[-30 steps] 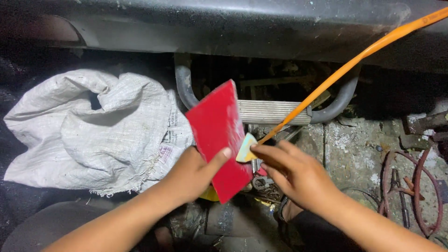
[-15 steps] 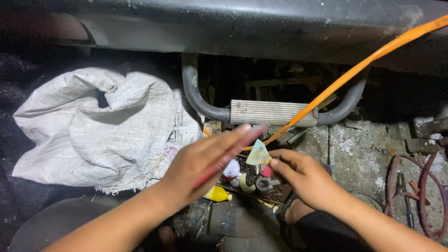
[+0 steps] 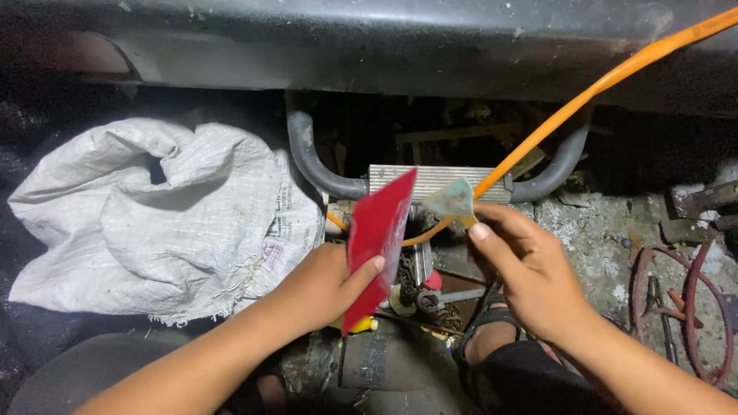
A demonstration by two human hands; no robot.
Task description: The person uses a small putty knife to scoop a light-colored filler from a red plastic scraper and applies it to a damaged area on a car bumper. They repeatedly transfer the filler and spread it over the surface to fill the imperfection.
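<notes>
Raised again, the red card (image 3: 375,246) sits pinched in the left hand (image 3: 323,288); the right hand (image 3: 530,269) pinches a green scrap (image 3: 452,201), best kept steady.

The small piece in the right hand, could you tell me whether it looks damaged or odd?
Yes: the piece pinched in the right hand is ragged-edged, irregular and discoloured greenish, unlike the clean red card in the left hand.
</notes>
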